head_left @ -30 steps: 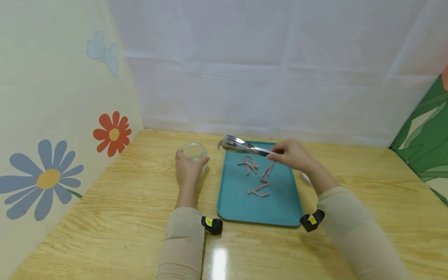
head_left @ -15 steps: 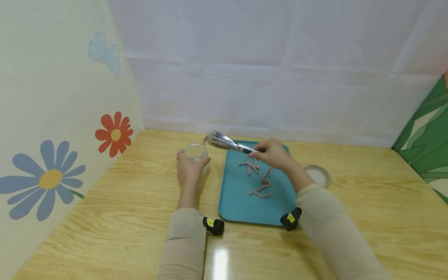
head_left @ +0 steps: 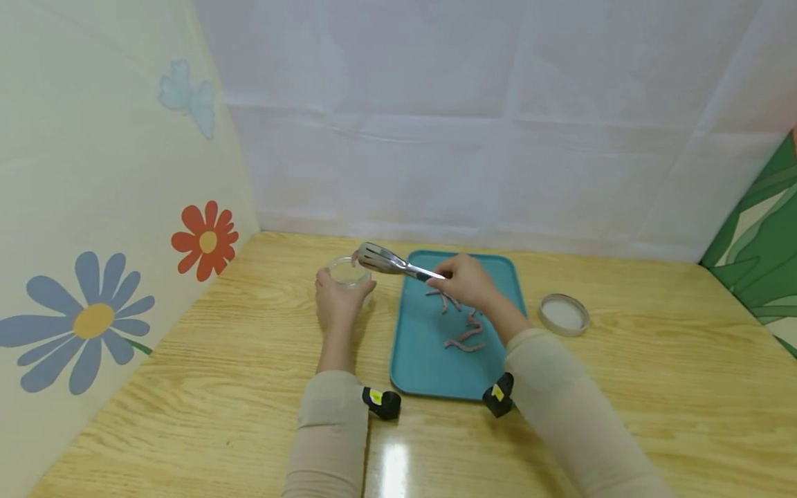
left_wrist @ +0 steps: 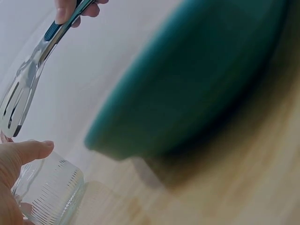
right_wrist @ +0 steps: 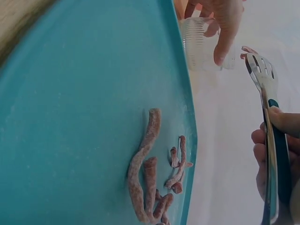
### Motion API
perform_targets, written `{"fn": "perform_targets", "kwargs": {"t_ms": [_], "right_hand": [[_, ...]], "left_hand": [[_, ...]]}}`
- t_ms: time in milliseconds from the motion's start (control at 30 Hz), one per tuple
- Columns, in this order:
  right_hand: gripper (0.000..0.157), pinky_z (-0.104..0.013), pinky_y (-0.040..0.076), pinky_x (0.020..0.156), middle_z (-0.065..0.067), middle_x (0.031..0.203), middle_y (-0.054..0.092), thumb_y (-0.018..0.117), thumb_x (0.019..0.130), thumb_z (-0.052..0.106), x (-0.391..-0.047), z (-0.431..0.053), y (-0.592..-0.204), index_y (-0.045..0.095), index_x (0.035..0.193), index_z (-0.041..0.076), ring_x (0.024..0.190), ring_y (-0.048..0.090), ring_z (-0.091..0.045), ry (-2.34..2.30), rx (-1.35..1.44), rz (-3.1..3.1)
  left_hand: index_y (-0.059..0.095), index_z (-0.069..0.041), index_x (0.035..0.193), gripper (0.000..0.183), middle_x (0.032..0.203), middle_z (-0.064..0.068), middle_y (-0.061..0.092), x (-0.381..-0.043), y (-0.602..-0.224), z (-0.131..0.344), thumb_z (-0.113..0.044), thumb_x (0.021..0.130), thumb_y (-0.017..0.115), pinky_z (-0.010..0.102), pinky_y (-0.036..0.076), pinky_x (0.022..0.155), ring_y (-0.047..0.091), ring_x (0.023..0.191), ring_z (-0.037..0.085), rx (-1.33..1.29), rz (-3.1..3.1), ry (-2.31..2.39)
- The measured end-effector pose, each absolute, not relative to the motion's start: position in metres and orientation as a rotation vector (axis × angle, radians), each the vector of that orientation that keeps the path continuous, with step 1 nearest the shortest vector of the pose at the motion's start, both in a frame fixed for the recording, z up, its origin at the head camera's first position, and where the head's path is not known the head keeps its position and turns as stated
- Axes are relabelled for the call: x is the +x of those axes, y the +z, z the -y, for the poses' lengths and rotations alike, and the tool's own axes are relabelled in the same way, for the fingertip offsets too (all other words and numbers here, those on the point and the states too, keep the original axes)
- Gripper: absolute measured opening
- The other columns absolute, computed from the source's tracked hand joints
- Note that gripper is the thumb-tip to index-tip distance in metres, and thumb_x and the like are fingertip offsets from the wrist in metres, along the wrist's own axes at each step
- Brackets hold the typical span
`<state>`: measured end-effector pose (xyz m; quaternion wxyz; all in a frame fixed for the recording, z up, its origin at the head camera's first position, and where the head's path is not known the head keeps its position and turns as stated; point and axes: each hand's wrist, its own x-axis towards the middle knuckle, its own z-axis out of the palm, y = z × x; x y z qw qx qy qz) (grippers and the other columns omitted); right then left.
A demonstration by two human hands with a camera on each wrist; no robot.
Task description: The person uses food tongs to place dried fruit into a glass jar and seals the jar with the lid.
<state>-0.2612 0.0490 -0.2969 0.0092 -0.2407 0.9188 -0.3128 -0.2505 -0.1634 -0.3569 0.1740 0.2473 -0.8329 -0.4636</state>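
My left hand (head_left: 338, 302) grips a clear glass jar (left_wrist: 54, 187) with ribbed sides, standing on the table left of the tray. My right hand (head_left: 463, 279) holds metal tongs (head_left: 382, 259) with slotted heads and dark teal handle grips. A pinkish-brown, sausage-like strip (right_wrist: 249, 50) sticks out from the tong tips, just above the jar's rim. Several similar strips (right_wrist: 136, 180) lie on the teal tray (head_left: 429, 370), partly under my right hand in the head view. The jar's inside is partly hidden by my fingers.
A round lid (head_left: 563, 315) with a metallic rim lies right of the tray. The wooden table (head_left: 218, 401) meets a white cloth backdrop (head_left: 436, 159) behind and a flower-painted panel (head_left: 93, 173) on the left.
My right hand has moved left with the tongs, bringing the strip from beyond the tray's left edge to over the jar. The lid has come into full view. My left hand stays on the jar.
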Motion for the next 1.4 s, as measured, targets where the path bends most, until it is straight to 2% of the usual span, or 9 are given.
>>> {"fn": "perform_targets", "kwargs": {"t_ms": [200,433,733,967,1233,1400], "right_hand": [[0.018,-0.027,0.035,0.049,-0.004,0.071,0.06,0.058,0.083,0.025,-0.261,-0.044,-0.3,0.067,0.082,0.009,0.056,0.045,-0.014,-0.942,-0.728,-2.895],[0.02,-0.027,0.035,0.047,-0.005,0.073,0.061,0.057,0.083,0.027,-0.258,-0.039,-0.302,0.067,0.085,0.009,0.053,0.045,-0.014,-0.905,-0.695,-2.892],[0.022,-0.027,0.034,0.043,-0.005,0.075,0.062,0.056,0.084,0.029,-0.255,-0.035,-0.304,0.067,0.086,0.01,0.052,0.053,-0.019,-0.909,-0.663,-2.882],[0.021,-0.029,0.038,0.047,-0.007,0.076,0.062,0.056,0.084,0.026,-0.254,-0.038,-0.304,0.067,0.087,0.008,0.058,0.056,-0.022,-0.947,-0.688,-2.855],[0.017,-0.028,0.036,0.048,-0.002,0.071,0.059,0.059,0.082,0.025,-0.253,-0.044,-0.302,0.067,0.084,0.01,0.056,0.047,-0.015,-0.95,-0.711,-2.885],[0.02,-0.028,0.033,0.048,-0.002,0.072,0.057,0.06,0.081,0.024,-0.252,-0.051,-0.3,0.066,0.091,0.007,0.055,0.043,-0.015,-0.97,-0.741,-2.905]], "left_hand": [[0.026,-0.005,0.128,0.091,0.122,0.019,0.039,-0.251,-0.357,0.163,-0.041,0.059,0.075,0.048,0.036,0.083,0.04,0.108,0.035,0.686,2.356,-1.301],[0.026,-0.005,0.129,0.093,0.125,0.019,0.036,-0.251,-0.358,0.164,-0.041,0.059,0.075,0.048,0.035,0.084,0.038,0.109,0.036,0.676,2.361,-1.309],[0.025,-0.006,0.13,0.093,0.126,0.018,0.036,-0.25,-0.358,0.165,-0.042,0.06,0.074,0.048,0.035,0.085,0.038,0.109,0.036,0.687,2.38,-1.296],[0.025,-0.008,0.131,0.092,0.126,0.016,0.036,-0.251,-0.358,0.164,-0.042,0.061,0.074,0.047,0.036,0.085,0.038,0.11,0.034,0.678,2.362,-1.342],[0.026,-0.008,0.131,0.092,0.125,0.016,0.037,-0.251,-0.359,0.165,-0.039,0.06,0.075,0.047,0.035,0.086,0.038,0.11,0.034,0.669,2.338,-1.365],[0.025,-0.009,0.132,0.093,0.126,0.016,0.037,-0.251,-0.359,0.166,-0.038,0.06,0.076,0.047,0.034,0.087,0.038,0.11,0.034,0.654,2.332,-1.391]]}}
